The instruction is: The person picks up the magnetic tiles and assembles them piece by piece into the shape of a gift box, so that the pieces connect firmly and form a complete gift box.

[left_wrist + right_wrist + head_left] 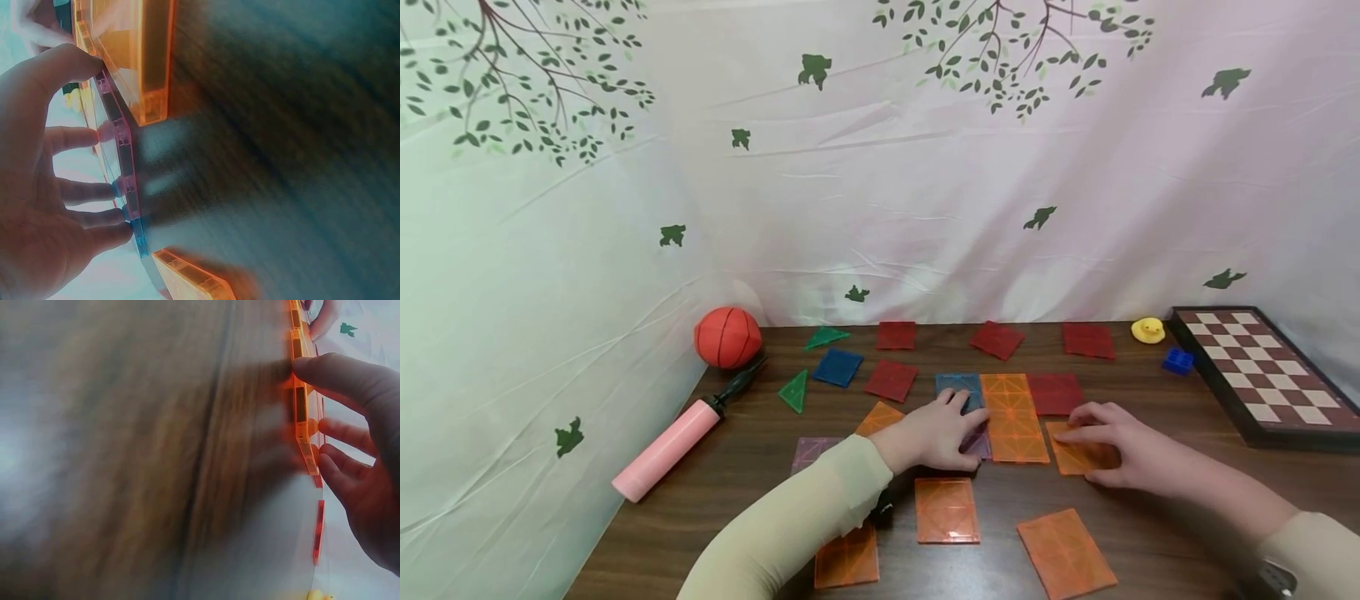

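Observation:
My left hand (951, 429) lies flat over a purple tile (981, 442), fingertips reaching a blue tile (958, 385). In the left wrist view the thumb (72, 62) and fingers touch the pink-purple tile's rim (119, 131), with the blue tile's rim (139, 234) below. My right hand (1105, 446) grips a small orange tile (1075, 458) lying on the table, index finger along its far edge and thumb at its near edge. The right wrist view shows the thumb (331, 372) against that orange tile's edge (301, 406). A long orange tile (1013, 417) lies between both hands.
Other orange tiles (947, 510) (1066, 552) lie near the front edge; red, blue and green tiles are spread further back. An orange ball (727, 337) and a pink pump (677, 437) sit left. A chessboard (1270, 375), a yellow duck (1147, 330) and a blue brick (1177, 360) sit right.

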Available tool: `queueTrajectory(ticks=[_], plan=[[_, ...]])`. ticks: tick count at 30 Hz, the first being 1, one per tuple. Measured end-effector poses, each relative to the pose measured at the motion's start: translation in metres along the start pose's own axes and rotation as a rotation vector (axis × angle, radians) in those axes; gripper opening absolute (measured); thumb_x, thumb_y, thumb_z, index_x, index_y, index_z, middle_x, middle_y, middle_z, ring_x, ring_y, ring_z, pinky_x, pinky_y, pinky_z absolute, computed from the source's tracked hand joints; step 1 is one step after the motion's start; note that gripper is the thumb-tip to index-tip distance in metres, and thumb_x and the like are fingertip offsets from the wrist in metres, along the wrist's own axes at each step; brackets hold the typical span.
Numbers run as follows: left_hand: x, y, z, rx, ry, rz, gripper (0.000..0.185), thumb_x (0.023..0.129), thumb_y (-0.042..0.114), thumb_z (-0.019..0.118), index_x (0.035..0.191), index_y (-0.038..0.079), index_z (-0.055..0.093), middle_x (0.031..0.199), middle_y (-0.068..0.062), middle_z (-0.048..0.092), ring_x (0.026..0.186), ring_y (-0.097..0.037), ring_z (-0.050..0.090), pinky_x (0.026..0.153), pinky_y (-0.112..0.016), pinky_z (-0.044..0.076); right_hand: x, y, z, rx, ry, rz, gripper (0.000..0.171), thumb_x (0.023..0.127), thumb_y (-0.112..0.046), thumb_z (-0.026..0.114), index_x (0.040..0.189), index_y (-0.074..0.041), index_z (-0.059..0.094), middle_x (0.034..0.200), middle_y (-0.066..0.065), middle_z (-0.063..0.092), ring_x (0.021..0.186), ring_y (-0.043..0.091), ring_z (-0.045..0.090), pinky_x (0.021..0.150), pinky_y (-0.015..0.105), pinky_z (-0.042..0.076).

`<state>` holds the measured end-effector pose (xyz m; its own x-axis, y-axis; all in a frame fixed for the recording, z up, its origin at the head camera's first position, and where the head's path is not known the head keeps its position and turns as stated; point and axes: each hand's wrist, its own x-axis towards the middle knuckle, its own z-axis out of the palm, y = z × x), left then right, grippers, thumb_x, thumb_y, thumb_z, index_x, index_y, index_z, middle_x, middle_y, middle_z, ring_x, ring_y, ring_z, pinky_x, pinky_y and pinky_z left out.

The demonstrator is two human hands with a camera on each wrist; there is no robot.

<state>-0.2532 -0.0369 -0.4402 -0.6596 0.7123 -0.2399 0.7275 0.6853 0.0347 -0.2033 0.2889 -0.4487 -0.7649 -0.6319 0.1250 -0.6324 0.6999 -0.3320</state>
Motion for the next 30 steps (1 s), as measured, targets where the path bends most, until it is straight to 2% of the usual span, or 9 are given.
queueTrajectory(ticks=[8,12,15,19,22,25,27,30], plan=[[-0.002,0.001,-0.002,0.009,0.004,0.005,0.076,0.097,0.054,0.059,0.162,0.026,0.031,0.164,-0.015,0.026,0.148,-0.032,0.028,0.109,-0.036,0.042,0.011,0.0,0.004,-0.021,0.017,-0.009,0.05,0.08,-0.028,0.088,0.127,-0.029,0.072,0.128,0.001,0.056,0.111,0.022,0.047,0.085,0.041,0.053],[-0.002,-0.001,-0.001,-0.015,0.008,0.015,0.076,0.097,0.053,0.059,0.162,0.026,0.031,0.165,-0.015,0.025,0.149,-0.033,0.027,0.11,-0.037,0.041,0.016,-0.004,0.006,0.0,0.037,0.02,0.056,0.08,-0.036,0.089,0.131,-0.028,0.068,0.134,0.005,0.054,0.116,0.026,0.046,0.089,0.05,0.052],[-0.002,-0.009,0.002,-0.085,0.033,0.044,0.074,0.098,0.052,0.059,0.161,0.024,0.033,0.165,-0.014,0.025,0.15,-0.032,0.026,0.112,-0.037,0.038,0.02,-0.006,0.009,0.044,0.03,0.058,0.064,0.08,-0.044,0.087,0.137,-0.025,0.064,0.145,0.012,0.049,0.126,0.036,0.042,0.094,0.062,0.047],[-0.008,-0.025,0.003,-0.211,0.107,0.079,0.067,0.1,0.045,0.059,0.158,0.016,0.039,0.161,-0.011,0.035,0.148,-0.026,0.032,0.115,-0.035,0.033,0.023,-0.006,0.011,0.094,-0.01,0.1,0.072,0.081,-0.05,0.084,0.142,-0.021,0.06,0.154,0.02,0.041,0.136,0.05,0.032,0.097,0.073,0.039],[-0.022,-0.038,-0.002,-0.263,0.178,0.06,0.058,0.102,0.037,0.06,0.152,0.009,0.047,0.154,-0.011,0.044,0.142,-0.025,0.04,0.115,-0.035,0.033,0.025,-0.007,0.012,0.102,-0.026,0.11,0.074,0.082,-0.053,0.082,0.143,-0.019,0.06,0.154,0.021,0.042,0.137,0.052,0.03,0.098,0.075,0.036],[-0.044,-0.049,-0.007,-0.28,0.233,0.009,0.047,0.102,0.031,0.062,0.141,0.007,0.056,0.146,-0.01,0.051,0.134,-0.024,0.048,0.111,-0.037,0.039,0.026,-0.006,0.013,0.097,-0.022,0.114,0.073,0.082,-0.054,0.081,0.143,-0.019,0.06,0.153,0.021,0.043,0.138,0.052,0.03,0.099,0.075,0.035],[-0.059,-0.054,-0.008,-0.295,0.252,-0.021,0.04,0.101,0.029,0.064,0.133,0.006,0.06,0.139,-0.009,0.055,0.126,-0.024,0.052,0.106,-0.038,0.043,0.027,-0.005,0.013,0.093,-0.014,0.114,0.073,0.081,-0.053,0.082,0.142,-0.019,0.061,0.153,0.021,0.044,0.138,0.052,0.031,0.099,0.075,0.035],[-0.081,-0.06,-0.003,-0.298,0.26,-0.019,0.032,0.098,0.025,0.067,0.123,0.006,0.063,0.126,-0.008,0.06,0.113,-0.022,0.056,0.098,-0.038,0.048,0.028,-0.004,0.013,0.087,-0.01,0.113,0.073,0.08,-0.052,0.083,0.142,-0.019,0.061,0.152,0.021,0.044,0.137,0.051,0.032,0.099,0.074,0.036]])
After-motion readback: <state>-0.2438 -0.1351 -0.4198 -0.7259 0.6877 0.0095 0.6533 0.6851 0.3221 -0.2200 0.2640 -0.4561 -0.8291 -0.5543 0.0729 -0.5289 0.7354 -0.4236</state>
